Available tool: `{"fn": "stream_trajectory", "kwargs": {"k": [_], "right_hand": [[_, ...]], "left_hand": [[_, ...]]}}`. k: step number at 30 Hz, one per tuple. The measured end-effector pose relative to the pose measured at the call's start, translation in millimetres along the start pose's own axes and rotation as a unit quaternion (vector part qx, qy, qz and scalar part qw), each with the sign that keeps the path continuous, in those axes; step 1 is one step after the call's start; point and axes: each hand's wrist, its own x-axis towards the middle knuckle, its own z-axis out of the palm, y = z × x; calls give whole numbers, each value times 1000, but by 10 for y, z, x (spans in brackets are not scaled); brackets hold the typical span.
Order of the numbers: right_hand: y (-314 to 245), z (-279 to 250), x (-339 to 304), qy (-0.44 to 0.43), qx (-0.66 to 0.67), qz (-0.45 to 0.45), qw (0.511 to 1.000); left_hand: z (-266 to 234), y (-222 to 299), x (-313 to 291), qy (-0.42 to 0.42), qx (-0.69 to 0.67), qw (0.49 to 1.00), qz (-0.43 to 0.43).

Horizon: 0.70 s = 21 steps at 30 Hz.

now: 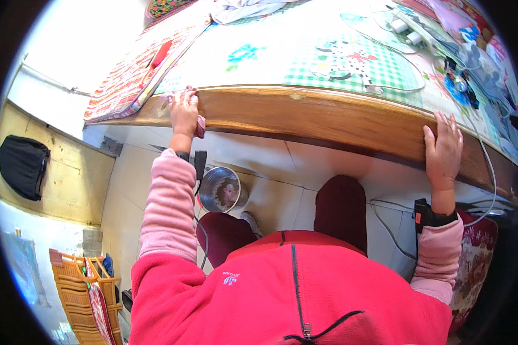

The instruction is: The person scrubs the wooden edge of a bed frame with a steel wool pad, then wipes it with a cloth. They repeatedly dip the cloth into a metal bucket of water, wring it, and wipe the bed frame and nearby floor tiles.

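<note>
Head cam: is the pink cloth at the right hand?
No, the pink cloth is at the left hand, while the right hand rests on the wooden edge with no cloth showing.

Wooden board point(305, 115) warm brown with darker grain; cloth point(201, 126) dusky pink; sheet point(276, 63) white, with green-and-white check and a turquoise flower point(244, 54); mat point(118, 86) striped red, orange and white. Jacket point(247, 305) bright pinkish red with black zip point(295, 270), sleeves point(170, 201) pale pink, trousers point(341, 210) dark maroon. Cushion point(472, 259) deep red, pale floral print; side panel point(72, 198) dull yellow.
</note>
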Motion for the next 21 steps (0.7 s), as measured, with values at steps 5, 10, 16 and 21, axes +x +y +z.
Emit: {"fn": "stream_trajectory", "kwargs": {"k": [5,10,16,21], "right_hand": [[-30,-31,-3,12,-7,-4,1000],[-33,-43,7,-2,-4,8,1000],[11,-31,-3,-5,-9,5,1000],[40,-38,-10,2,20,3,1000]], "left_hand": [[-534,1536,-231,60,-157,973,157],[-1135,3125,-438,11,-372,891,259],[-1431,3829,-524,79,-389,832,389],[-1130,3115,-369,55,-366,842,392]]}}
